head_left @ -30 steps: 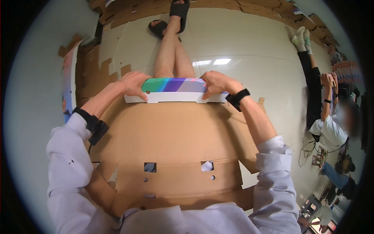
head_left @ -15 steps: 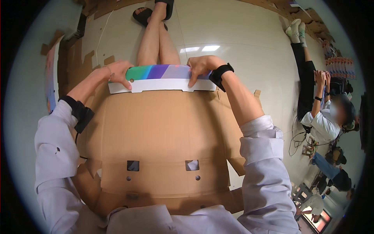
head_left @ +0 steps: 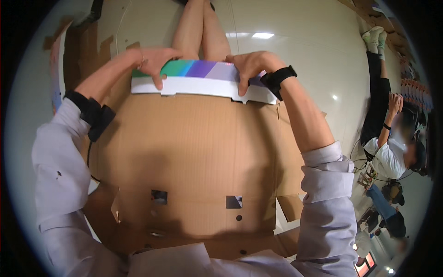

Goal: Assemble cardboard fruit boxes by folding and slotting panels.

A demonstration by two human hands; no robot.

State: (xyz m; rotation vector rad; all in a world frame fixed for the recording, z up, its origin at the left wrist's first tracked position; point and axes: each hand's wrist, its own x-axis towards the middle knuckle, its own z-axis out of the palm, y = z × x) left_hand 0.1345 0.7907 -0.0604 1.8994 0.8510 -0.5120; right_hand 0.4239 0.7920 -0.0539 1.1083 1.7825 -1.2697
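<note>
A large brown cardboard sheet [head_left: 194,147], creased like an opened-out box, spreads in front of me. Along its far edge runs a flap [head_left: 198,69] with a green, blue and purple printed band and a white notched strip. My left hand [head_left: 159,63] grips this flap towards its left end, thumb on the white strip. Towards the right end my right hand [head_left: 251,67] holds it the same way, thumb pressed on the near face. The other fingers of both hands are mostly hidden behind the flap. Two square cut-outs and small round holes show in the sheet's near part.
Bare legs [head_left: 203,32] stretch out beyond the flap on the pale tiled floor [head_left: 295,41]. At the right, another person [head_left: 387,152] in a white top sits with legs extended. Cardboard pieces [head_left: 85,51] stand at the far left, and a black cable [head_left: 90,161] hangs by my left arm.
Both hands and the flap sit farther up the picture, and the flap now slopes down to the right. My grip stays on it. The view has shifted a little.
</note>
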